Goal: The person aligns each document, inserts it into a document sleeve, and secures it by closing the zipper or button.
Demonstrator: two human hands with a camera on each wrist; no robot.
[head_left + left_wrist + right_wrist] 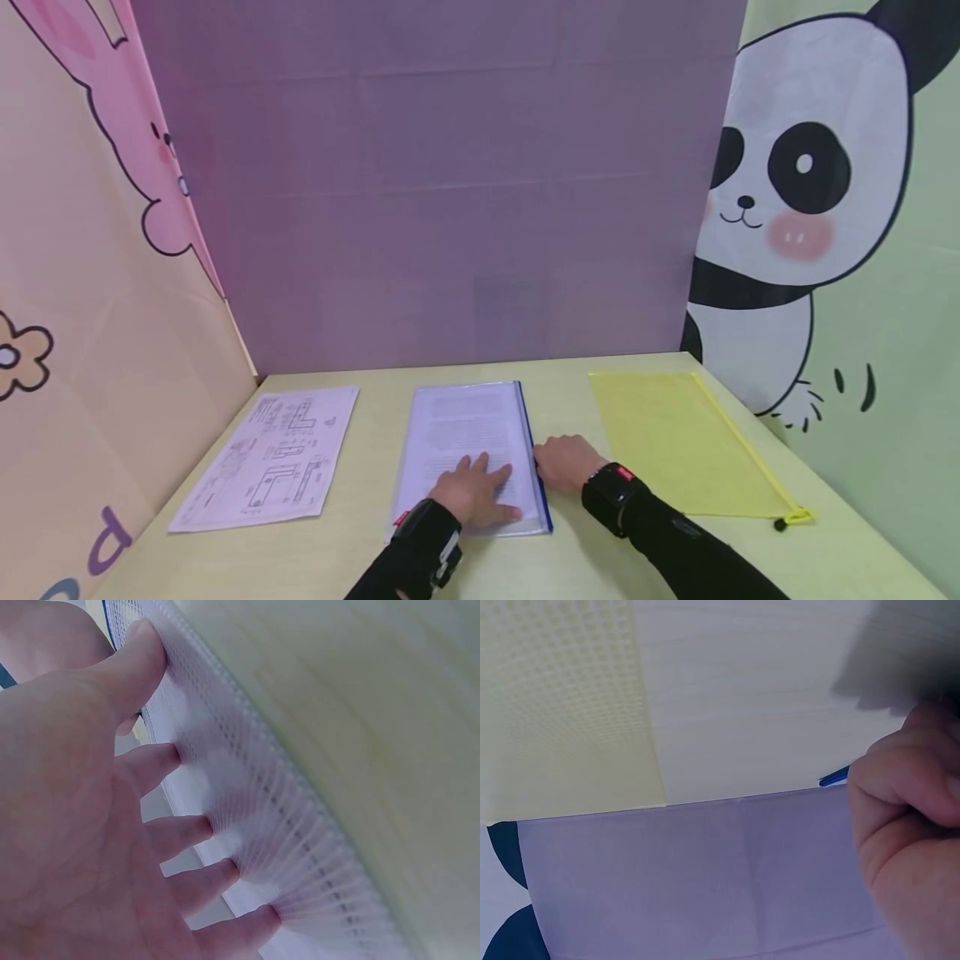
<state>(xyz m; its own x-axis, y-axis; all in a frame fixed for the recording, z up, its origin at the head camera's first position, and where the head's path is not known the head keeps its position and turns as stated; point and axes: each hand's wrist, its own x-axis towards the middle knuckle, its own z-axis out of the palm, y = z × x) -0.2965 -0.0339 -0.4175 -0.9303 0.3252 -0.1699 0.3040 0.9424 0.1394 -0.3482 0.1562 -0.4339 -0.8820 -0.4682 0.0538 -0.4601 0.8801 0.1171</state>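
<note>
A clear report cover (442, 417) with printed pages inside lies in the middle of the table, its blue slide bar (527, 425) along the right edge. My left hand (474, 496) rests on the cover's lower part with fingers spread. In the left wrist view, the fingertips of that left hand (82, 795) press on the cover's glossy surface (225, 772). At the blue bar, my right hand (568, 462) is curled and pinches it. The right wrist view has the bar's far end (834, 778) sticking out beyond the bent fingers of the right hand (907, 795).
A sheet with technical drawings (273, 458) lies on the left of the pale wooden table (360, 567). On the right is a yellow mesh zip pouch (667, 442), its zipper along the right side. A purple backdrop (450, 183) stands behind the table's far edge.
</note>
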